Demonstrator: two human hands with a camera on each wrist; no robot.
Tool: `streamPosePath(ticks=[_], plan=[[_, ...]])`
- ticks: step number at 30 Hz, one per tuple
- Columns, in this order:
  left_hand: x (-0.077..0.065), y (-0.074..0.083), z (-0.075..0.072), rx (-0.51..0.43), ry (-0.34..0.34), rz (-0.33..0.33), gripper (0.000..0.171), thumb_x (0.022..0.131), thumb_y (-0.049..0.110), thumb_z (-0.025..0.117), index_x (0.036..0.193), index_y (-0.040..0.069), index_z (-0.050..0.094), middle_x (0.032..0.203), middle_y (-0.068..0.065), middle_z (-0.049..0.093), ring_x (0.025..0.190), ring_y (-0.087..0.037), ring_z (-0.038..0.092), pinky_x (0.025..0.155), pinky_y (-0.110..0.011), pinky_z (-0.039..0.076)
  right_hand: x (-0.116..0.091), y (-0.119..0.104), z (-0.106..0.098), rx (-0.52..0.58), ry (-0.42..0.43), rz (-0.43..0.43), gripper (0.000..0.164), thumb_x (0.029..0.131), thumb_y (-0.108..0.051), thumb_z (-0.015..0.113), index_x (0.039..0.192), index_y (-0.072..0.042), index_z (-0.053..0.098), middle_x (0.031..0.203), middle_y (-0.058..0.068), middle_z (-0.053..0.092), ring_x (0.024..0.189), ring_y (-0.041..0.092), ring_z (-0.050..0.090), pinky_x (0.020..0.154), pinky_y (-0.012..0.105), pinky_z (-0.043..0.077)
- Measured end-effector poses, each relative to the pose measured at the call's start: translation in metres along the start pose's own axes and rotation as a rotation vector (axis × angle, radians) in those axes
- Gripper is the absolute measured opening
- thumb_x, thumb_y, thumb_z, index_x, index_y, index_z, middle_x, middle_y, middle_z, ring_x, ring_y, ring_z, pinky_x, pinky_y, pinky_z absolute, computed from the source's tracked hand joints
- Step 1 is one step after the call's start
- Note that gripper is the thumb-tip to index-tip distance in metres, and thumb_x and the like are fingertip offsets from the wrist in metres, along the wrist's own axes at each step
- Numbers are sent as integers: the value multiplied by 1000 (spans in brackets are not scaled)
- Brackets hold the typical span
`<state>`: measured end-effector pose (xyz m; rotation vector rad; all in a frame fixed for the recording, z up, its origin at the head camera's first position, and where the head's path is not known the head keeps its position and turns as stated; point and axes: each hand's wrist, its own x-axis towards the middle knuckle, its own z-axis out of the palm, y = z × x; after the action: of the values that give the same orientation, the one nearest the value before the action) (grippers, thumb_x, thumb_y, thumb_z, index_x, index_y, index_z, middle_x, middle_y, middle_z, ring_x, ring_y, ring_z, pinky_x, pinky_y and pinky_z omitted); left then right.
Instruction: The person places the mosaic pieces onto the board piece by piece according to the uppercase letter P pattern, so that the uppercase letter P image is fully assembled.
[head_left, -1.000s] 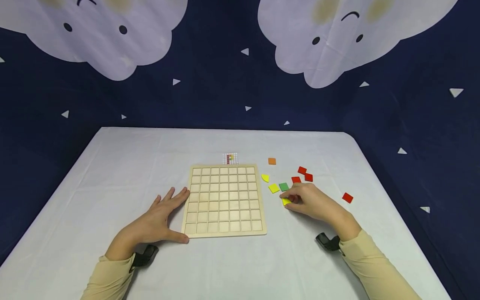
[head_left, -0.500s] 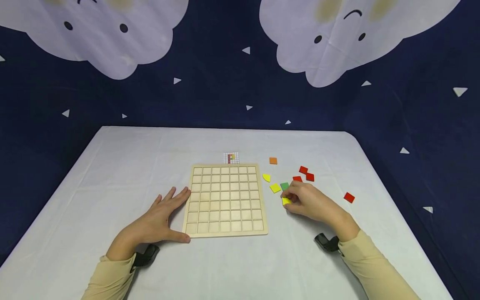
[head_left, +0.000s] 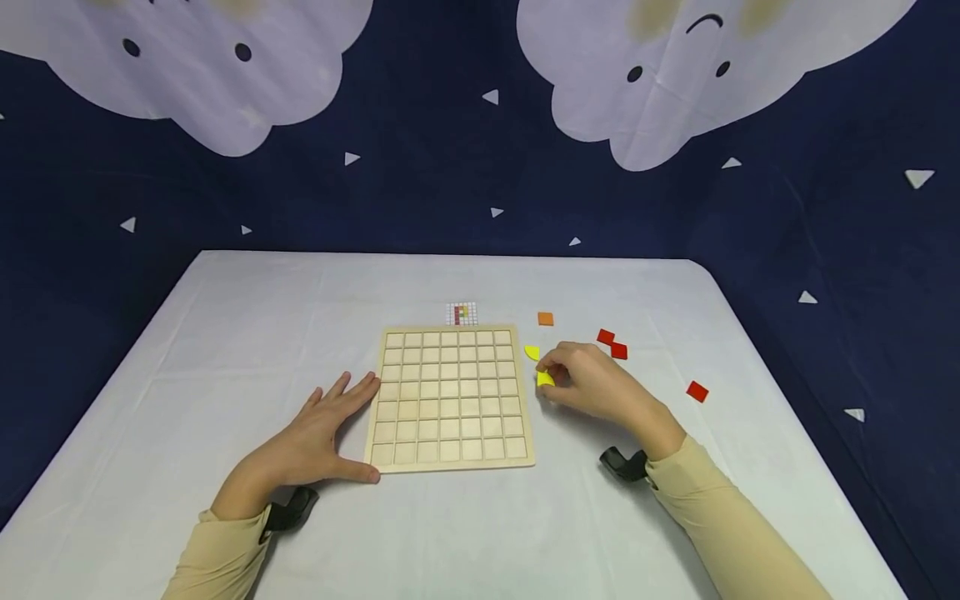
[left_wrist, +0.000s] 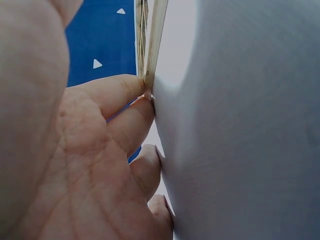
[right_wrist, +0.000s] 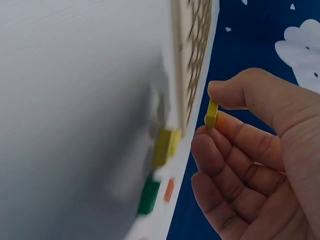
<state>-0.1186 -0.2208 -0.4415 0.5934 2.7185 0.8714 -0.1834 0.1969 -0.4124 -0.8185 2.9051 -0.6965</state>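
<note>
A pale wooden grid board (head_left: 450, 400) lies on the table. My left hand (head_left: 318, 437) is spread along its left side, fingertips at the edge and thumb at the near left corner. To the right of the board, my right hand (head_left: 596, 387) pinches a small yellow tile (right_wrist: 211, 115) between thumb and index finger, raised off the table in the right wrist view. Below it there, a yellow tile (right_wrist: 161, 147) and a green tile (right_wrist: 148, 196) lie on the cloth. A rounded yellow piece (head_left: 532, 352) sits by the board's right edge. The hand hides some tiles in the head view.
A small printed pattern card (head_left: 461, 313) lies behind the board. An orange tile (head_left: 546, 318) is at the back, with touching red tiles (head_left: 618, 351) to its right. Another red tile (head_left: 697, 392) lies farther right. A white cloth (head_left: 262, 308) covers the table.
My right hand has moved left toward the board with the yellow tile in its pinch, now covering the green tile in the head view. The left hand has stayed at the board's edge.
</note>
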Motion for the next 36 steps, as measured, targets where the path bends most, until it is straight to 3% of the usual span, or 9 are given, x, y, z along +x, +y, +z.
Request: streamPosePath(ticks=[8,18,25,36], plan=[[-1,-2,-1,4,3,-1,132,65,57,99,169,8,34,177,-17,30,165,-54,12,126,-80,6,39,-25,6,13,-19,-23,25,89,-16,85,109,-3,79,91,2,71,83,14,63,79,30,57],[-1,-5,0,4,-4,-4,132,65,57,99,169,9,33,177,-17,29,165,-53,11,126,-80,5,75,-38,18,7,-81,-26,26,91,-18,82,113,-3,79,92,3,70,85,15,61,83,32,55],[-2,-3,0,-3,8,6,132,65,56,100,169,8,34,177,-17,30,165,-53,12,125,-81,6,92,-43,27,12,-99,-68,20,92,-16,82,109,-6,79,94,3,71,84,14,61,80,29,54],[-2,-1,-1,1,5,3,132,65,56,99,169,9,33,177,-16,30,165,-53,12,125,-80,6,105,-43,34,128,-140,-20,25,94,-14,82,117,-5,81,111,7,79,96,15,71,89,29,60]])
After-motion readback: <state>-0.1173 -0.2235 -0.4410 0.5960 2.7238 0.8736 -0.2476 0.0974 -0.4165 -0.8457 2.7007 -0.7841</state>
